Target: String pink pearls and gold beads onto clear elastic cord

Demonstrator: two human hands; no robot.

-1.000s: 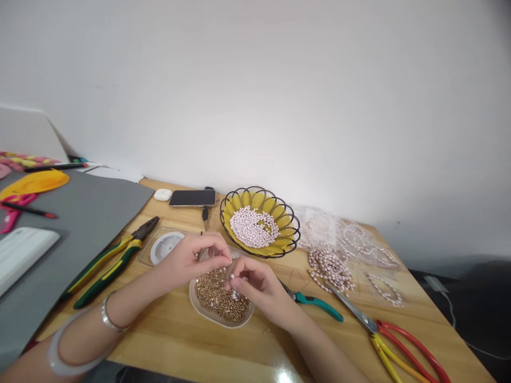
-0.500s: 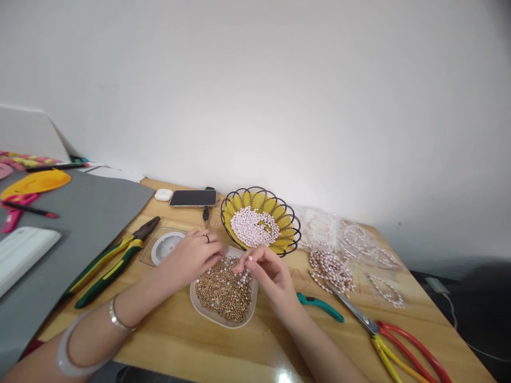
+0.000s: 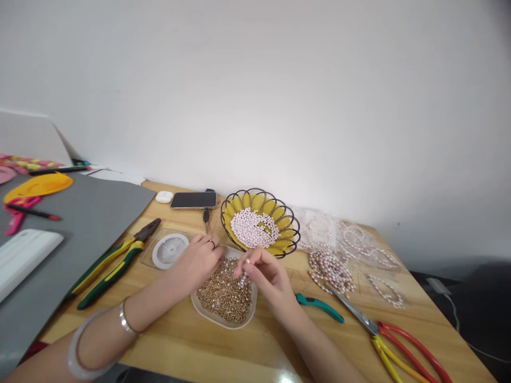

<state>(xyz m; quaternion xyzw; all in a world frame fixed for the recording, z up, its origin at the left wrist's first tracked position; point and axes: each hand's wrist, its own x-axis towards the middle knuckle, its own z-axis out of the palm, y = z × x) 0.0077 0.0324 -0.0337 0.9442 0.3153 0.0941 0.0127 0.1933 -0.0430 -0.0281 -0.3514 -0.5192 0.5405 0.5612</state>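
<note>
Right hand (image 3: 274,282): thumb and forefinger pinched together on a pale bead (image 3: 247,261); the other fingers loosely curled.

Short beaded strand (image 3: 242,280): below the pinched bead and slightly to its left, long axis running roughly down from the fingertips towards the near side; apparently joined to that bead, though the join is too small to confirm. Whether its lower end touches the gold heap cannot be told.

Left hand (image 3: 202,260): palm down, fingers bent towards the far left edge of the dish; fingertips hidden, so whether they grasp anything cannot be told.

Governing relation: strand between the two hands, right hand nearer; left hand just across from it, to the left, the two hands apart.

Plastic dish (image 3: 221,323): beneath both hands, filled with small gold beads (image 3: 225,295), a few paler ones mixed in.

Wire-rimmed basket (image 3: 255,201), yellow: just beyond the dish, holding pale pink beads (image 3: 249,229).

Thread spool (image 3: 171,251), white: left of the dish, on a clear case.

Combination pliers (image 3: 114,268), green and yellow: farther left.

Teal-handled tool (image 3: 321,307): right of the right hand, working end hidden.

Scissors (image 3: 375,327), red and yellow handles: farther right, on the wooden desk (image 3: 179,346).
</note>
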